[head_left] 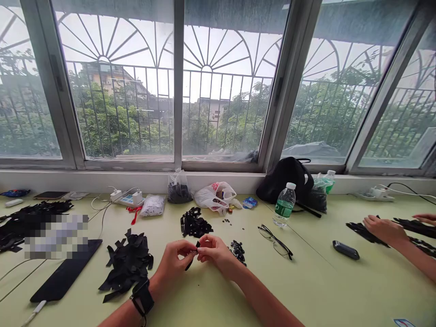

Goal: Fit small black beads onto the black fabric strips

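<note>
My left hand [173,259], with a black watch [143,297] on its wrist, pinches a short black fabric strip [189,265]. Fingertips of my right hand [218,255] are closed at the strip's upper end, touching the left fingertips; whether a small part sits between them is hidden. Left of my hands lies a loose pile of black strips [127,261]. Behind them is a smaller heap of black strips [195,222] with pale spots. Small dark round pieces [237,252] are heaped just right of my right hand.
Glasses [275,241], a water bottle [285,204] and a black bag [286,184] stand right of centre. A phone-like black slab [68,272] lies left on a cable. Plastic bags [218,197] line the window side. Another person's hand [384,230] handles black strips at right.
</note>
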`<state>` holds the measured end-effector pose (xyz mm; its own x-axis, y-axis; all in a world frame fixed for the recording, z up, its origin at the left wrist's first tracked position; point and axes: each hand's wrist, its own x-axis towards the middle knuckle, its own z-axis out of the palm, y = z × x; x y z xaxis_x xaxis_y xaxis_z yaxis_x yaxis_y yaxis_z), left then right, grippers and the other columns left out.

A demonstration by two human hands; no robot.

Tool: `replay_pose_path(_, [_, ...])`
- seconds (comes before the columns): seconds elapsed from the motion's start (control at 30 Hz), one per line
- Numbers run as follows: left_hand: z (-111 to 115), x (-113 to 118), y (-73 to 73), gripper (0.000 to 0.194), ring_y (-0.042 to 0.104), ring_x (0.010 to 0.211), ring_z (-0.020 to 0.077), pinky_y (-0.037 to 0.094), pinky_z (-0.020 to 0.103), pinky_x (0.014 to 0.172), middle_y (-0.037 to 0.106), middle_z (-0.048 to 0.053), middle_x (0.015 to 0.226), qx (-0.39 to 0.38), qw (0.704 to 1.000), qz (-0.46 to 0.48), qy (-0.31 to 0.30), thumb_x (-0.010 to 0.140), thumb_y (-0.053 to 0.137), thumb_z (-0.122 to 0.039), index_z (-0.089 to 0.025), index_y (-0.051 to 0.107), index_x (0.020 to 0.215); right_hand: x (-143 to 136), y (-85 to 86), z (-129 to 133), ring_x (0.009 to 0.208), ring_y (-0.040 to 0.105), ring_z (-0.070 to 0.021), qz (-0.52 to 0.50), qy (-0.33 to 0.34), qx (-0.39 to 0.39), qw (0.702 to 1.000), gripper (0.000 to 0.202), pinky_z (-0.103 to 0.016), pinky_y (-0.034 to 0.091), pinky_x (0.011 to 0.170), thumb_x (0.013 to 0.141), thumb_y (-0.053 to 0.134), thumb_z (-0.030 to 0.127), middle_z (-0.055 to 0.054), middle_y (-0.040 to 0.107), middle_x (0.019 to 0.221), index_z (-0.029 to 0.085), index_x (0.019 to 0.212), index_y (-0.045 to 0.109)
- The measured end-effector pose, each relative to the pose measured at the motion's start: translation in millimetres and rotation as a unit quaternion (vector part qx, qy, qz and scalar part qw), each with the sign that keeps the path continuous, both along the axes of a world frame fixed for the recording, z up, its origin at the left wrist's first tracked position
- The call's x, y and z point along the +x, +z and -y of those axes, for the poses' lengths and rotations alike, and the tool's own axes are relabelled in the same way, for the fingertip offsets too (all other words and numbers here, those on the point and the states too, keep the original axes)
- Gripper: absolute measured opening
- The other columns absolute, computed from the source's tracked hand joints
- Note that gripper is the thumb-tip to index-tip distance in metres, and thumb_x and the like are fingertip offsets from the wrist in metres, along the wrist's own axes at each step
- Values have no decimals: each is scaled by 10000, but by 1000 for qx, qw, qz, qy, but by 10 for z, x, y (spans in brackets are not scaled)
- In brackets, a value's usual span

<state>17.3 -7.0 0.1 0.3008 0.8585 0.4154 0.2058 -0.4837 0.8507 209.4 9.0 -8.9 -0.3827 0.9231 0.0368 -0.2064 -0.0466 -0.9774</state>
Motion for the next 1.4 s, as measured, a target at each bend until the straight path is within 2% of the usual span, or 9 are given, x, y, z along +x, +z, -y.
replay_pose_path(0.33, [-49, -15, -64, 209, 700, 731, 204, 559, 285, 686, 781, 70, 811, -11, 1000, 7, 2, 851, 693, -352, -164, 785, 853, 1, 6, -5, 690, 657, -164, 27, 3, 4, 1000, 485, -293, 482, 696, 604, 904, 428, -18, 687, 761, 171, 929, 653])
replay_pose_path(0.57, [-48, -22, -46, 255, 700, 731, 211, 553, 288, 682, 780, 75, 799, -27, 1000, 11, 0, 841, 701, -401, -161, 787, 830, -16, 14, 3, 688, 636, -161, 35, -4, 7, 999, 483, -289, 463, 687, 578, 913, 436, -10, 680, 755, 173, 898, 664])
replay_pose_path(1.0, [-52, -27, -45, 238, 699, 744, 208, 550, 286, 693, 776, 72, 813, -29, 1000, 10, -2, 851, 690, -385, -164, 779, 840, -15, 51, 16, 694, 639, -169, 45, -5, 12, 999, 484, -295, 468, 689, 581, 909, 447, -11, 682, 751, 173, 902, 673])
replay_pose_path(1.2, [-63, -18, -64, 184, 690, 717, 196, 532, 268, 659, 771, 58, 790, -18, 1000, 4, 7, 843, 692, -332, -171, 778, 821, -10, 18, -3, 692, 632, -167, 40, 1, 20, 999, 450, -288, 455, 680, 600, 906, 414, -9, 686, 747, 174, 905, 677])
replay_pose_path(1.4, [-34, -7, -22, 151, 694, 747, 202, 529, 272, 662, 776, 54, 821, -12, 1000, -16, 16, 847, 681, -298, -187, 783, 839, -7, 5, -9, 688, 621, -156, 28, 2, 28, 999, 417, -281, 442, 681, 630, 897, 376, -12, 687, 752, 168, 913, 674])
